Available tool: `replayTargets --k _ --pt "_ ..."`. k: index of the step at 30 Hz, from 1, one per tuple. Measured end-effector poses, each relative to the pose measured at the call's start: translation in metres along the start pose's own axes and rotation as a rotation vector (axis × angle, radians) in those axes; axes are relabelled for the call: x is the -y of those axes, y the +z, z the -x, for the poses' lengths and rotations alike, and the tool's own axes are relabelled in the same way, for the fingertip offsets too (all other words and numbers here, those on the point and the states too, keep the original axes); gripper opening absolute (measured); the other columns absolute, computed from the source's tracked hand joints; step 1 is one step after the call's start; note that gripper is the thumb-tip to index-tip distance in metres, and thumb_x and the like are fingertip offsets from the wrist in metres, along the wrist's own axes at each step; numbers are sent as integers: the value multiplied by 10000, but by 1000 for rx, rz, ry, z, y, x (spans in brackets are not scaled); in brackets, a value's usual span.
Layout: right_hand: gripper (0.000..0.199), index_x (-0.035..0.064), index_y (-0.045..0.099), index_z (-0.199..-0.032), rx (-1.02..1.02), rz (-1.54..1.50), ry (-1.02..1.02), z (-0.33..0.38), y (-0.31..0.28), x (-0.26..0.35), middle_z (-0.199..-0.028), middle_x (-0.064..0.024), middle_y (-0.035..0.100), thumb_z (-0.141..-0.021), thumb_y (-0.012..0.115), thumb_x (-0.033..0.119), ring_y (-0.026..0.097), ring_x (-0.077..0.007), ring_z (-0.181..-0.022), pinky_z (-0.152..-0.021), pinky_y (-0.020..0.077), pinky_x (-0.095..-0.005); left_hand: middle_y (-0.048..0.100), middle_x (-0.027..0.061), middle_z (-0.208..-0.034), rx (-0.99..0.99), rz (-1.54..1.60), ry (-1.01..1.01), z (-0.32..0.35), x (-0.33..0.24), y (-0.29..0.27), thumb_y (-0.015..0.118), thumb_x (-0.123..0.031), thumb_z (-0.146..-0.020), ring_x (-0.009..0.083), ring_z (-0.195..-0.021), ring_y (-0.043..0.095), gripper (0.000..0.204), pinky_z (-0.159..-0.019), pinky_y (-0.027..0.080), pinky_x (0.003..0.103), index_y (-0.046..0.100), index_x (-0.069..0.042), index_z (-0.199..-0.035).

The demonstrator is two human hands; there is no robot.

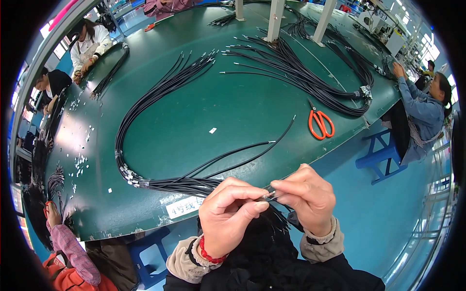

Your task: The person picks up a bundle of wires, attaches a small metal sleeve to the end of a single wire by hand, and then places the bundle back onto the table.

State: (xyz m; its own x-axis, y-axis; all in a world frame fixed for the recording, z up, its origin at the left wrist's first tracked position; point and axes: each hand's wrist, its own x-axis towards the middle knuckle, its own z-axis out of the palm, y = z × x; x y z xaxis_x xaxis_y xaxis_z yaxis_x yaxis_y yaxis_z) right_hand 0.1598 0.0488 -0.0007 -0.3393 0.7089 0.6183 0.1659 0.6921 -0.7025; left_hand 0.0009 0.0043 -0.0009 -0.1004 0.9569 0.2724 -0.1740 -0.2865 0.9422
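Hands low in the centre of the frame, meeting over the near edge of the wide dark green worktable (233, 111). My left hand (228, 213), with a red bead bracelet (209, 254) at the wrist, is closed in a pinch, thumb and forefinger pressed on the small metal tip of a thin black cable (270, 196). My right hand (308, 196) is closed too, fingertips gripping the same cable end from the other side, so the two hands touch at the tip. I cannot tell how the cable runs below the hands; it is lost against dark cloth. Just above the hands, a long looped bundle of black cables (145, 104) lies on the table, its taped ends gathered at the near edge left of my left hand, its far ends fanned toward upper centre. A white paper label (184, 207) is stuck on the table edge just left of the hands. Orange-handled scissors (320, 123) lie right of centre, well apart from the hands. A second, larger spread of black cables (310, 77) fills the upper right of the table. A person in a blue jacket (420, 111) sits at the right edge, beside a blue plastic stool (381, 155); a person in a white top (90, 43) sits upper left.
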Motion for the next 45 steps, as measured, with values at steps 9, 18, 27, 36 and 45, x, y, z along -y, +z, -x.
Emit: replayTargets --k 9,18,27,36,45 --pt "185 28 667 -835 -66 -115 72 2 1 -4 -715 -39 579 -657 717 37 524 -132 -625 -535 401 -237 570 87 -846 10 30 -40 -1 -1 3 630 73 -759 115 -698 568 169 -599 472 213 611 39 -923" --pt "263 35 582 -675 -91 -187 132 5 3 -3 -671 -36 546 -619 778 201 474 -115 -556 -493 347 -234 553 95 -830 49 -43 3 0 1 2 610 53 -783 123 -670 562 132 -590 472 231 585 47 -913" --pt "366 51 547 -680 -140 -342 129 10 8 -2 -668 -28 528 -578 775 319 470 -93 -551 -472 333 -214 574 116 -875 60 -152 93 3 1 3 627 87 -752 132 -692 578 157 -618 489 238 598 45 -900" --pt "309 53 573 -694 -188 -270 49 2 12 4 -669 -33 550 -555 831 152 514 -111 -562 -480 380 -222 615 101 -769 -57 -342 250 5 -3 9 682 108 -672 157 -674 607 239 -599 489 237 613 23 -884" --pt "298 52 576 -706 -209 -226 61 1 14 4 -672 -36 548 -569 827 136 521 -110 -570 -479 395 -220 642 116 -751 -98 -326 384 2 3 12 712 111 -634 180 -635 625 287 -560 502 251 602 15 -881"
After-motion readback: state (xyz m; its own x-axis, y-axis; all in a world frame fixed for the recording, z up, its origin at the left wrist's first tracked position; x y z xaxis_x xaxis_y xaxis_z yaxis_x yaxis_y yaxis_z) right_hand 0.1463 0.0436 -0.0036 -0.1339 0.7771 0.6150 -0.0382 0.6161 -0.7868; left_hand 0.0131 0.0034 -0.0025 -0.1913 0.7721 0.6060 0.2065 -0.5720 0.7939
